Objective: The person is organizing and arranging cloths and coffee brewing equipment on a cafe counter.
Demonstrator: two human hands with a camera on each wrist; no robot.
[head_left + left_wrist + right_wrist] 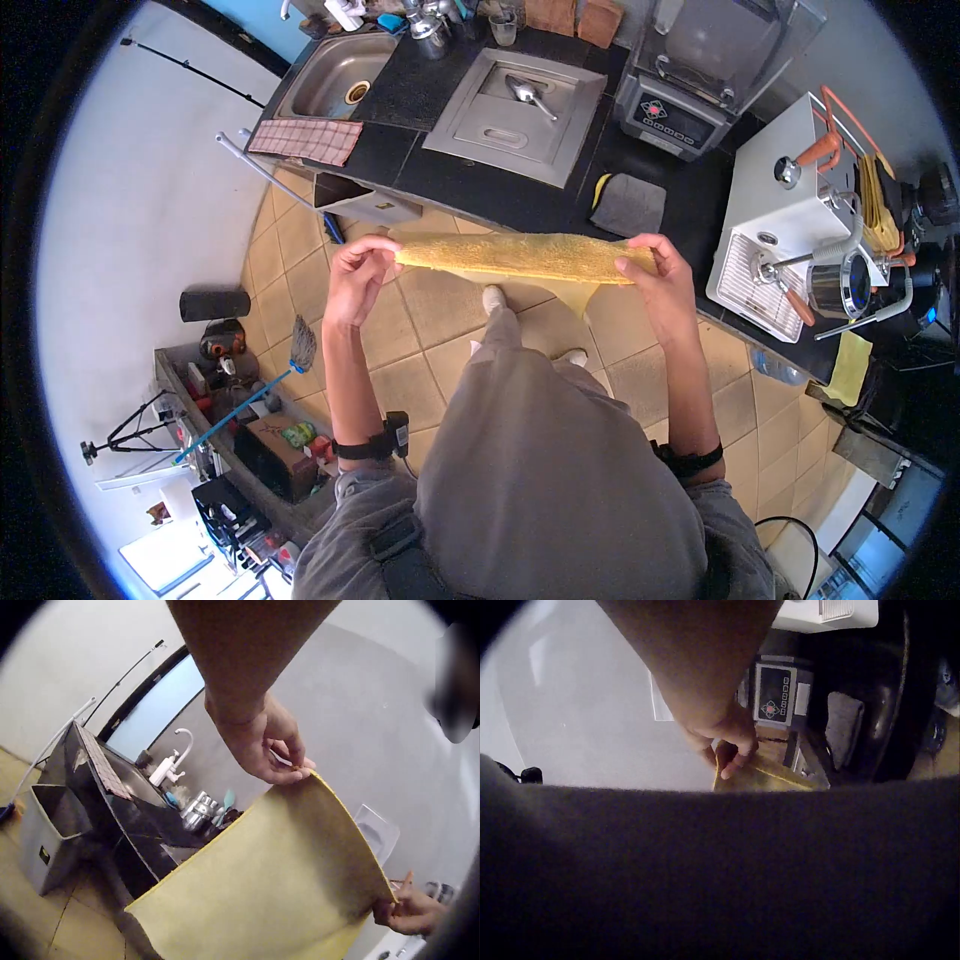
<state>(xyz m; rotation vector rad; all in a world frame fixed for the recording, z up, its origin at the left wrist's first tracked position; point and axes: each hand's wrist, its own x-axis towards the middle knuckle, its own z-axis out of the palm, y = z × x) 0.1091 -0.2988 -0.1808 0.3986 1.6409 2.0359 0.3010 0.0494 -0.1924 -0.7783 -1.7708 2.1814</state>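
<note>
A yellow cleaning cloth is stretched between both hands, off the floor and in front of the body. My left hand pinches one top corner between thumb and fingers. At the other top corner my right hand grips the edge, thumb on the upper side. The rest of the cloth hangs down, its flat face broad in the left wrist view, where the left hand holds the upper corner. In the right wrist view a dark sleeve or garment hides most of the cloth below the right hand.
Beyond the cloth runs a black counter with a sink, a checked cloth, a steel plate with a scoop, and a folded grey cloth. A blender and espresso machine stand right. A bin sits below.
</note>
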